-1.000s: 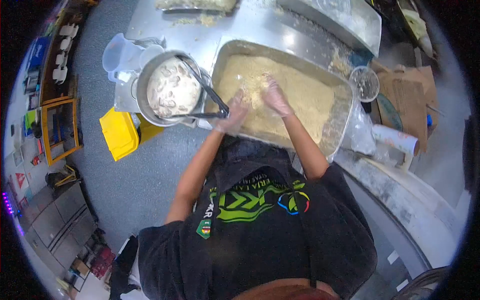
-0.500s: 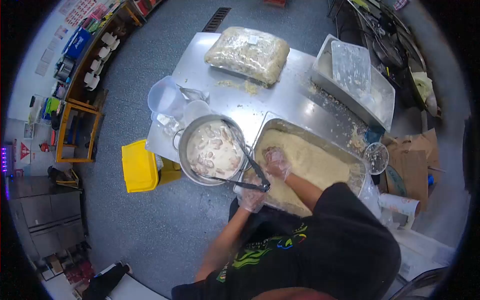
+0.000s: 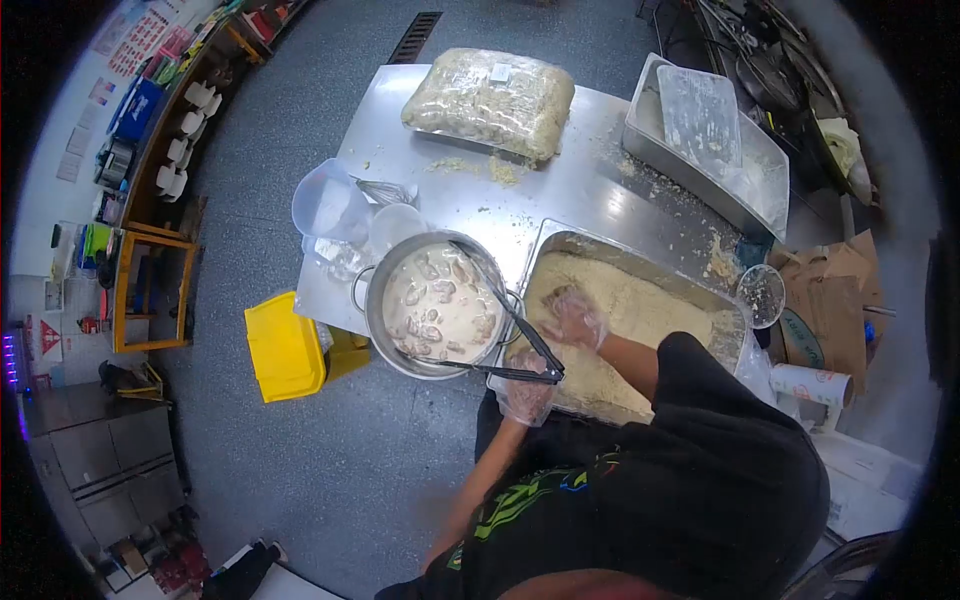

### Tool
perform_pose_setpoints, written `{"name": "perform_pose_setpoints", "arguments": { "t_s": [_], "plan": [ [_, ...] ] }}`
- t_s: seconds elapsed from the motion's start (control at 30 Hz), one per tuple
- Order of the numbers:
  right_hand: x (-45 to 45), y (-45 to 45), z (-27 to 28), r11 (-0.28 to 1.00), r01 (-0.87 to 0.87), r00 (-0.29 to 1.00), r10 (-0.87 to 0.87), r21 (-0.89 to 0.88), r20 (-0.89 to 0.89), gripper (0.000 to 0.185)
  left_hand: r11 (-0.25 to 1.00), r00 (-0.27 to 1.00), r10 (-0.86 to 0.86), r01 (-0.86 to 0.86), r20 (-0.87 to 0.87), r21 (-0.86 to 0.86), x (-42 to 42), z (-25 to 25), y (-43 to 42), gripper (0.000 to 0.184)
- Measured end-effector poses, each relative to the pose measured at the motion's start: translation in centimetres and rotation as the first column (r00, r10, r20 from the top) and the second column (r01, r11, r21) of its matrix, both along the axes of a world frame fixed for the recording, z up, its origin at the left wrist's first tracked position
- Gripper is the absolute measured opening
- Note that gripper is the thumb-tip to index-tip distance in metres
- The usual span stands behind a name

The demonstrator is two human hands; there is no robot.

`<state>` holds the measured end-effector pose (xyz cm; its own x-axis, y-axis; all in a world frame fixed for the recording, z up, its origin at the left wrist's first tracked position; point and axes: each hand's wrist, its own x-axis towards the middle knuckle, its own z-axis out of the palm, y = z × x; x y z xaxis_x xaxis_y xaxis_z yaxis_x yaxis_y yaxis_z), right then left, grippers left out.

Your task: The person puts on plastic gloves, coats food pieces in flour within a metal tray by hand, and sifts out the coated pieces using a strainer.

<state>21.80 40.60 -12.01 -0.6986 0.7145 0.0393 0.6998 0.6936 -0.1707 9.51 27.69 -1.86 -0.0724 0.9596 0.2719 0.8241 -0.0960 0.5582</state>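
My right hand (image 3: 574, 320), in a clear plastic glove, lies in the pale crumb coating (image 3: 630, 330) inside a deep metal tray (image 3: 650, 262). Its fingers are spread, dusted with crumbs and slightly blurred. My gloved left hand (image 3: 527, 398) is closed at the tray's near left corner, partly hidden by black-handled tongs (image 3: 552, 374). The tongs straddle a large metal pot (image 3: 372, 318), their arms apart and their joined end beside my left hand. Inside the pot, pieces of raw meat (image 3: 436, 292) sit in a milky white liquid (image 3: 405, 290).
Behind the tray, a big clear bag of crumbs (image 3: 490, 100) lies on the steel table (image 3: 400, 115). Plastic jugs (image 3: 330, 203) and a whisk (image 3: 385, 191) are beside the pot. Another metal bin (image 3: 700, 165) stands far right; a yellow-lidded bin (image 3: 285, 345) is left.
The view has shifted, so the pot and tray appear farther right. My right hand has moved a little within the crumbs; my left hand stays by the tray corner.
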Motion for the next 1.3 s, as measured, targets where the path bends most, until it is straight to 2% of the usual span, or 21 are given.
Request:
{"name": "perform_pose_setpoints", "arguments": {
  "t_s": [0.07, 0.17, 0.2, 0.27, 0.33, 0.4, 0.5, 0.57, 0.7, 0.77, 0.83, 0.87, 0.93, 0.97, 1.03, 1.1, 1.17, 1.2, 1.23, 1.27, 1.3],
  "plan": [
    [0.4, 0.7, -0.4, 0.979, 0.015, 0.998, -0.002, -0.201, 0.067, 0.054, 0.998, 1.000, 0.001, 0.000, -0.015, 0.060, -0.2, -0.4, 1.1, 0.015],
    [-0.2, -0.2, 0.7, 0.973, 0.040, 0.999, -0.038, -0.225, 0.012, 0.054, 0.997, 1.000, -0.009, 0.007, 0.022, 0.083, 0.0, -2.4, -0.1, 0.018],
    [0.0, 0.4, 0.3, 0.983, 0.018, 1.000, -0.019, -0.182, 0.000, 0.053, 0.982, 0.997, -0.049, 0.058, -0.056, 0.181, 0.1, -4.7, -0.3, 0.017],
    [0.4, 1.0, -2.5, 0.998, -0.043, 0.999, 0.042, -0.049, -0.026, 0.050, 0.999, 0.997, -0.034, 0.035, -0.071, 0.017, 0.1, -2.8, -0.5, 0.017],
    [1.2, 0.7, -1.8, 0.984, 0.008, 0.992, 0.014, -0.177, 0.126, 0.050, 0.994, 0.980, -0.093, 0.102, -0.177, 0.043, -0.1, -2.5, -0.9, 0.018],
    [1.2, 0.8, 5.4, 0.815, 0.276, 0.889, -0.016, -0.509, 0.457, 0.053, 0.990, 0.972, -0.120, 0.132, -0.202, 0.046, -0.2, -3.2, -0.9, 0.019],
    [5.3, 1.6, 6.4, 0.759, 0.151, 0.851, 0.225, -0.633, 0.474, 0.056, 0.983, 0.976, -0.177, 0.182, -0.127, 0.032, -0.3, -6.4, -0.8, 0.023],
    [6.9, 1.0, 7.8, 0.698, 0.173, 0.915, 0.146, -0.695, 0.376, 0.059, 0.972, 0.985, -0.170, 0.163, -0.031, -0.168, -0.2, -4.7, -0.5, 0.023],
    [8.6, -2.1, 15.0, 0.724, 0.047, 0.998, -0.068, -0.688, -0.003, 0.063, 0.972, 0.916, -0.152, 0.207, 0.371, -0.111, 0.9, -0.9, 1.6, 0.043],
    [9.3, -2.4, 14.8, 0.441, 0.007, 0.999, -0.049, -0.897, -0.016, 0.057, 0.846, 0.650, -0.129, 0.466, 0.749, -0.258, 1.4, -1.6, 3.0, 0.047],
    [10.6, -3.6, 14.4, 0.574, -0.035, 0.981, -0.135, -0.818, -0.137, 0.046, 0.662, 0.315, -0.075, 0.725, 0.946, -0.189, 2.1, -2.3, 5.0, 0.057],
    [11.5, -3.8, 13.8, 0.579, 0.033, 0.962, -0.239, -0.815, -0.130, 0.045, 0.691, 0.520, -0.483, 0.721, 0.704, -0.059, 2.2, -4.1, 6.3, 0.052],
    [13.3, -4.5, 12.3, 0.610, 0.153, 0.920, -0.375, -0.777, -0.113, 0.045, 0.738, 0.595, -0.607, 0.667, 0.526, 0.096, 3.0, -4.3, 5.4, 0.042],
    [14.4, -4.9, 11.3, 0.643, 0.204, 0.907, -0.408, -0.738, -0.104, 0.046, 0.818, 0.516, -0.429, 0.569, 0.742, 0.078, 3.6, -1.1, 5.1, 0.038],
    [16.4, -5.2, 8.8, 0.711, 0.322, 0.887, -0.458, -0.625, -0.064, 0.048, 0.907, 0.427, -0.232, 0.420, 0.874, 0.035, 4.5, -1.4, 4.8, 0.035],
    [17.9, -6.2, 5.5, 0.767, 0.438, 0.870, -0.493, -0.469, 0.006, 0.049, 0.946, 0.511, -0.233, 0.316, 0.828, 0.071, 5.6, -6.4, 4.7, 0.037],
    [17.8, -8.3, 1.4, 0.742, 0.423, 0.881, -0.471, -0.519, 0.045, 0.050, 0.836, 0.616, -0.370, 0.547, 0.696, -0.040, 3.8, -6.2, 3.4, 0.036],
    [17.6, -9.2, -0.5, 0.732, 0.413, 0.888, -0.455, -0.542, 0.062, 0.050, 0.787, 0.748, -0.593, 0.616, 0.298, 0.020, 3.2, -3.7, 2.9, 0.032],
    [17.0, -9.6, -2.1, 0.534, 0.232, 0.840, -0.532, -0.813, -0.110, 0.050, 0.741, 0.750, -0.643, 0.661, -0.155, 0.122, 2.6, -1.1, 2.5, 0.029],
    [16.0, -10.2, -3.4, 0.298, -0.037, 0.735, -0.638, -0.954, -0.227, 0.049, 0.817, 0.820, -0.573, 0.570, -0.008, -0.081, 2.3, 0.0, 1.8, 0.027],
    [14.7, -9.9, -2.9, 0.198, -0.142, 0.708, -0.664, -0.970, -0.239, 0.048, 0.831, 0.880, -0.461, 0.473, 0.112, -0.293, 1.9, 0.7, 1.4, 0.026]
  ]
}}
